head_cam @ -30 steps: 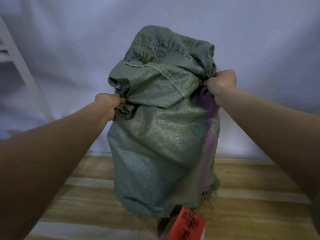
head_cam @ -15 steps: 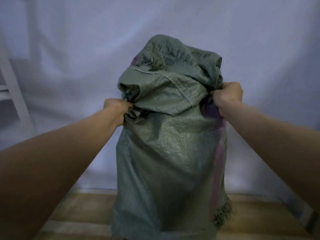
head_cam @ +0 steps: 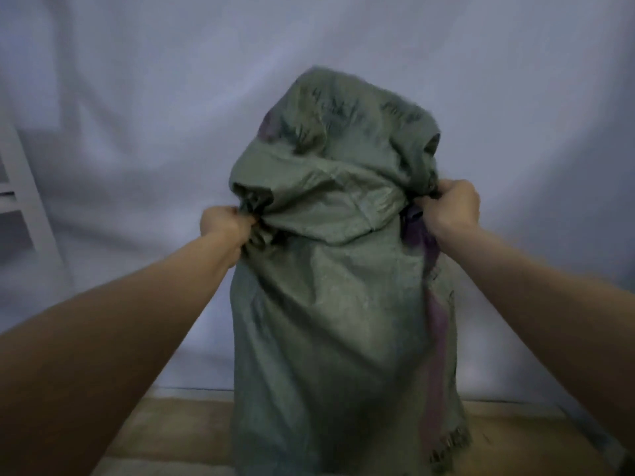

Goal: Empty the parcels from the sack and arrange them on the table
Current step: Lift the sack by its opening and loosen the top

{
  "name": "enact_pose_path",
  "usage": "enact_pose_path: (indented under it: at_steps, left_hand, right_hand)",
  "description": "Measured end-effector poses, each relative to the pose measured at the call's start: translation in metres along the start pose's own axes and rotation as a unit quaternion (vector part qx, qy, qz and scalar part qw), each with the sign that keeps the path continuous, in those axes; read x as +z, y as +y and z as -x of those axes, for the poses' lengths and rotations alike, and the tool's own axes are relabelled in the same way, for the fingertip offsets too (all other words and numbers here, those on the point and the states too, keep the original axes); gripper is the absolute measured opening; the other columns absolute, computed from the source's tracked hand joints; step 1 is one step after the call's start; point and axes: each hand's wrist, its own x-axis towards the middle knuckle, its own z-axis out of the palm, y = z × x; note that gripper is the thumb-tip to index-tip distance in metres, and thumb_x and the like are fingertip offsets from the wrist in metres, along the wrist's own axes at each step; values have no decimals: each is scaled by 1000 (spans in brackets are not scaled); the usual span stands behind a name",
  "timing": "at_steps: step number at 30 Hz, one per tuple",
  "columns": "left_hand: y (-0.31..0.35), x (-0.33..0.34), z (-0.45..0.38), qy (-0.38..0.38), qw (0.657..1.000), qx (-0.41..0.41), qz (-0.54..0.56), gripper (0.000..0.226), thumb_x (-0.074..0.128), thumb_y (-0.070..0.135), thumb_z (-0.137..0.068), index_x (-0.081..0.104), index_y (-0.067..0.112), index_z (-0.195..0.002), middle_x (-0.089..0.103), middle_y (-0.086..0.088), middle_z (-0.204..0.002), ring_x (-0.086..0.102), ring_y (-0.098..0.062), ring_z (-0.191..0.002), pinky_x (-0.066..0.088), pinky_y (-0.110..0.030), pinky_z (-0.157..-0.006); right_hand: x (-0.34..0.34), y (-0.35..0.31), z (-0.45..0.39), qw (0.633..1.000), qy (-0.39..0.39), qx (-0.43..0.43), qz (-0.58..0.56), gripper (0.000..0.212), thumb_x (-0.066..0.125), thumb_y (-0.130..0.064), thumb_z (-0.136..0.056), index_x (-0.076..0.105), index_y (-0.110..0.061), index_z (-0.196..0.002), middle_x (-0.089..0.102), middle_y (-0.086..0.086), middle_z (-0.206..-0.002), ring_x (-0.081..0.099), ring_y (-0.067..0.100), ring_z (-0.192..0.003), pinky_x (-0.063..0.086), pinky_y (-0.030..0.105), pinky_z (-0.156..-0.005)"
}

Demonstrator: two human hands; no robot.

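Both bare forearms reached forward from the lower corners. Left hand (head_cam: pixel 225 225) fisted on bunched fabric at the left side of the green woven sack (head_cam: pixel 330 304) — fingers closed tight on it. Right hand (head_cam: pixel 452 207) likewise clenched on the sack's right side, beside a purple stripe (head_cam: pixel 434 338). Sack hung upright between them, frayed lower edge over the wooden surface (head_cam: pixel 178 438); no parcels visible. Behind — a pale draped backdrop (head_cam: pixel 137 115), a white frame (head_cam: pixel 20 187) at far left.

Sack (head_cam: pixel 330 304) hangs above table (head_cam: pixel 165 427), before backdrop (head_cam: pixel 137 97).
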Motion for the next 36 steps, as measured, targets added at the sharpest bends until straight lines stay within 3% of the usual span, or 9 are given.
enact_pose_path:
  at_steps: [3,7,12,16,18,21,24,30,36]
  left_hand:
    - [-7,-4,-7,-17,999,-31,-36,19,73,13,-84,57,6,-76,61,-8,-97,57,-21,-88,46,-29,-76]
    - [25,-11,-17,27,998,18,47,16,71,10,-86,68,4,-100,63,-5,-92,62,-23,-87,47,-27,-79]
    - [-1,-20,-21,-1,999,-52,1,28,67,8,-88,47,5,-69,56,-9,-83,54,-22,-80,47,-21,-66]
    - [24,-28,-17,35,997,30,69,17,72,12,-86,67,4,-101,62,-5,-96,60,-21,-89,49,-29,-78]
    - [10,-29,-16,22,999,20,40,22,70,11,-88,67,-1,-106,63,-6,-97,62,-23,-87,50,-30,-77]
    - [-6,-35,-15,3,999,-37,-8,18,73,13,-85,62,-2,-88,60,-8,-97,56,-20,-80,45,-30,-73]
    - [10,-37,-22,41,998,2,45,27,72,12,-84,53,11,-66,59,-3,-80,55,-19,-80,45,-32,-71]
    - [-20,-42,-16,24,998,-50,-35,29,83,19,-74,60,1,-72,66,-15,-90,61,-26,-79,48,-36,-68]
    - [-12,-41,-16,24,999,-31,2,17,79,14,-80,65,5,-82,62,-6,-80,55,-20,-68,46,-28,-72]
  right_hand:
    - [-1,-4,3,995,-65,-8,79,8,64,-8,-79,67,-9,-71,60,8,-70,62,31,-76,41,32,-62]
    - [3,-25,-5,999,48,-11,-23,12,62,-16,-84,72,-15,-89,67,9,-83,61,28,-82,47,34,-71]
    - [12,-23,0,993,-80,15,83,5,66,-12,-73,70,-10,-76,70,13,-86,67,34,-84,52,37,-69]
    - [10,-39,2,998,43,-26,-42,15,62,-15,-82,74,-11,-90,73,13,-90,67,29,-88,49,34,-72]
    - [12,-36,5,999,7,-33,-2,10,64,-14,-82,73,-11,-85,71,13,-88,67,30,-88,48,33,-70]
    - [12,-35,10,990,-84,-12,115,5,65,-10,-78,69,-10,-75,67,14,-84,65,34,-82,47,34,-66]
    - [15,-46,7,999,18,-28,29,12,60,-10,-82,72,-9,-83,65,12,-79,60,29,-77,41,32,-66]
    - [21,-43,13,988,-84,-15,127,9,67,-10,-79,74,-10,-84,68,14,-85,63,33,-79,49,35,-67]
    - [21,-40,17,994,-55,-10,96,20,64,-12,-82,60,-17,-63,68,16,-88,65,38,-85,50,38,-69]
